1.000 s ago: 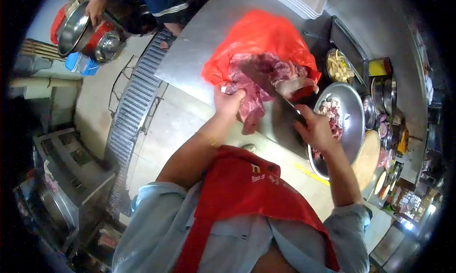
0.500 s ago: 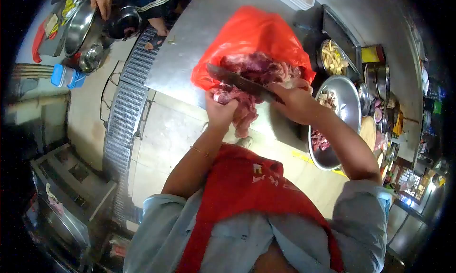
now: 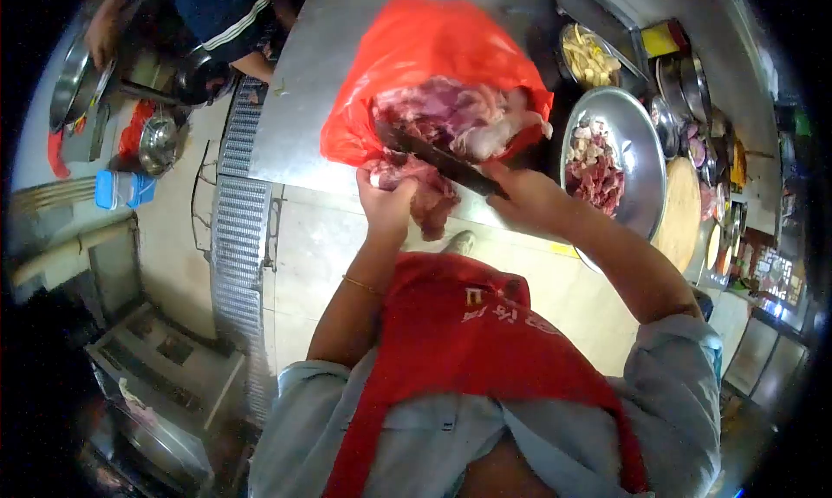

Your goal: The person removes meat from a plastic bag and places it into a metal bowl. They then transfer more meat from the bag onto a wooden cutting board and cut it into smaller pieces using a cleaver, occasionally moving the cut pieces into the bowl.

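Observation:
My left hand (image 3: 387, 205) is closed round a hanging piece of raw meat (image 3: 432, 205), at the near edge of the steel table. My right hand (image 3: 530, 199) grips the handle of a dark-bladed knife (image 3: 442, 162). Its blade lies across the meat, between the piece in my left hand and the larger mass of raw meat (image 3: 455, 112). That larger mass sits in the mouth of a red plastic bag (image 3: 433, 43). Just right of my right hand stands a big steel bowl (image 3: 643, 164) with cut meat (image 3: 594, 175) in it.
Beyond the bowl are a dish of pale yellow strips (image 3: 589, 56), a round wooden board (image 3: 679, 212) and stacked pans. Another person (image 3: 217, 17) is at upper left, one hand at a metal basin (image 3: 71, 86). A floor drain grate (image 3: 238, 247) runs along the left.
The view has shifted and turned a little. The knife, still across the meat, sits slightly lower against the bag's mouth, and more of the meat shows. The other person's hand and basin have moved left.

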### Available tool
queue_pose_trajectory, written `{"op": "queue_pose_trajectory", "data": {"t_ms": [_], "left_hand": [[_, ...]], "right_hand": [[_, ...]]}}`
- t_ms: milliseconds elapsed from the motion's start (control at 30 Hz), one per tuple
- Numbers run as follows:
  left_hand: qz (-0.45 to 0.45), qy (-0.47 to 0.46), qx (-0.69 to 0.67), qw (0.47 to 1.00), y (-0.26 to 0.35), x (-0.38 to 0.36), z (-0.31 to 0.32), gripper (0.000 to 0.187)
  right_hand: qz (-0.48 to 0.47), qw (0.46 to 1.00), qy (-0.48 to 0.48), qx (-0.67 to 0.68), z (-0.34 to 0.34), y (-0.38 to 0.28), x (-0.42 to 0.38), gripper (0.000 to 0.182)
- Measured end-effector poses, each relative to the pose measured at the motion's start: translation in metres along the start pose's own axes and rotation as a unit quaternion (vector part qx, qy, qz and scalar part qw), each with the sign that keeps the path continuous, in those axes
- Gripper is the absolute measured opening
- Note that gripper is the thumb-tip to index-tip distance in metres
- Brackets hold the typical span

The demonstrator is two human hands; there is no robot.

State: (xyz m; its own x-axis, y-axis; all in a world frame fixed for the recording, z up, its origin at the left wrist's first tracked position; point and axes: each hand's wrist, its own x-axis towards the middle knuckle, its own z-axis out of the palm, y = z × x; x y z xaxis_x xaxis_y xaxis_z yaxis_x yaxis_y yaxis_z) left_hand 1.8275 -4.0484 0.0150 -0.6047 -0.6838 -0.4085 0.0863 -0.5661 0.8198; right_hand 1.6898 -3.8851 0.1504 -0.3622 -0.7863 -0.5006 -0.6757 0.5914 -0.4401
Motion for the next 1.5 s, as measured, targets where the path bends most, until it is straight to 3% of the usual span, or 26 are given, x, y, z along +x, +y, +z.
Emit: {"op": "queue_pose_trajectory", "data": {"t_ms": [167,333,400,433,467,533,567,600,700,767,867,900,933,967,1000,1033,1100,1167,1200,1233,1267,1333,1367,1400,1467,1500], "left_hand": [[0.047,-0.032,0.010,0.998,-0.002,-0.015,0.004,0.054],[0.010,-0.055,-0.070,0.996,0.018,-0.026,0.003,0.057],[0.085,-0.044,0.016,0.995,0.009,-0.031,0.013,0.057],[0.070,-0.078,0.043,0.994,0.006,-0.040,0.014,0.058],[0.056,-0.112,0.068,0.990,0.009,-0.048,0.017,0.058],[0.133,-0.122,0.083,0.980,-0.003,-0.046,0.005,0.058],[0.170,-0.128,0.087,0.973,-0.007,-0.044,0.000,0.057],[0.141,-0.117,0.015,0.983,0.010,-0.046,0.001,0.054],[0.155,-0.053,0.016,0.986,0.032,-0.036,-0.018,0.056],[0.191,-0.102,0.014,0.976,0.059,-0.046,-0.027,0.059],[0.061,-0.143,-0.167,0.974,0.089,-0.060,-0.059,0.062],[0.010,-0.163,-0.249,0.955,0.090,-0.060,-0.070,0.062],[-0.043,-0.183,-0.329,0.926,0.084,-0.057,-0.082,0.062],[-0.093,-0.204,-0.407,0.886,0.088,-0.057,-0.084,0.062],[-0.088,-0.212,-0.410,0.883,0.090,-0.058,-0.083,0.061],[-0.086,-0.221,-0.415,0.878,0.088,-0.061,-0.079,0.060],[-0.117,-0.250,-0.455,0.846,0.084,-0.060,-0.068,0.060],[-0.100,-0.255,-0.399,0.875,0.079,-0.067,-0.048,0.061],[-0.097,-0.263,-0.372,0.885,0.076,-0.074,-0.031,0.062],[-0.165,-0.286,-0.411,0.850,0.071,-0.086,-0.011,0.073],[-0.196,-0.235,-0.333,0.892,0.063,-0.097,0.001,0.070],[-0.189,-0.275,-0.203,0.921,0.046,-0.103,0.022,0.061],[-0.226,-0.339,-0.238,0.882,0.034,-0.100,0.026,0.058],[-0.263,-0.397,-0.270,0.836,0.022,-0.097,0.036,0.055],[-0.290,-0.350,-0.309,0.836,0.007,-0.112,0.075,0.053],[-0.290,-0.385,-0.298,0.824,0.009,-0.126,0.103,0.052]], "right_hand": [[-0.061,0.996,0.068,0.000,0.023,-0.006,0.038,0.031],[0.018,1.000,0.012,0.002,0.031,0.005,-0.014,0.034],[0.011,0.999,0.041,0.007,0.037,0.007,-0.021,0.037],[0.003,0.998,0.062,0.010,0.042,0.009,-0.013,0.040],[-0.003,0.997,0.071,0.032,0.042,0.005,-0.010,0.037],[-0.020,0.994,0.086,0.071,0.038,-0.006,-0.008,0.030],[-0.009,0.993,0.078,0.083,0.035,-0.012,-0.016,0.031],[0.011,0.996,0.053,0.068,0.041,-0.009,-0.024,0.032],[0.027,0.999,-0.001,0.023,0.062,0.024,-0.061,0.037],[0.020,0.997,0.046,0.066,0.076,0.027,-0.087,0.034],[0.017,0.977,0.122,0.176,0.078,0.016,-0.111,0.032],[0.081,0.961,0.121,0.235,0.072,0.006,-0.117,0.034],[0.005,0.961,0.203,0.191,0.082,0.014,-0.121,0.038],[0.048,0.945,0.185,0.265,0.080,0.011,-0.124,0.038],[0.094,0.922,0.167,0.337,0.078,0.007,-0.128,0.038],[0.064,0.904,0.199,0.374,0.078,0.001,-0.131,0.037],[0.094,0.872,0.182,0.445,0.075,-0.007,-0.142,0.037],[0.098,0.842,0.177,0.500,0.081,0.000,-0.158,0.038],[0.096,0.823,0.224,0.514,0.087,0.002,-0.165,0.037],[0.097,0.835,0.254,0.479,0.092,0.007,-0.174,0.035],[0.107,0.828,0.278,0.475,0.095,0.014,-0.185,0.033],[0.131,0.792,0.320,0.503,0.100,0.028,-0.210,0.029],[0.133,0.803,0.359,0.458,0.113,0.048,-0.225,0.027],[0.146,0.736,0.377,0.543,0.105,0.047,-0.239,0.025],[0.157,0.706,0.439,0.533,0.118,0.079,-0.273,0.024],[0.160,0.684,0.481,0.525,0.123,0.093,-0.291,0.024]]}}
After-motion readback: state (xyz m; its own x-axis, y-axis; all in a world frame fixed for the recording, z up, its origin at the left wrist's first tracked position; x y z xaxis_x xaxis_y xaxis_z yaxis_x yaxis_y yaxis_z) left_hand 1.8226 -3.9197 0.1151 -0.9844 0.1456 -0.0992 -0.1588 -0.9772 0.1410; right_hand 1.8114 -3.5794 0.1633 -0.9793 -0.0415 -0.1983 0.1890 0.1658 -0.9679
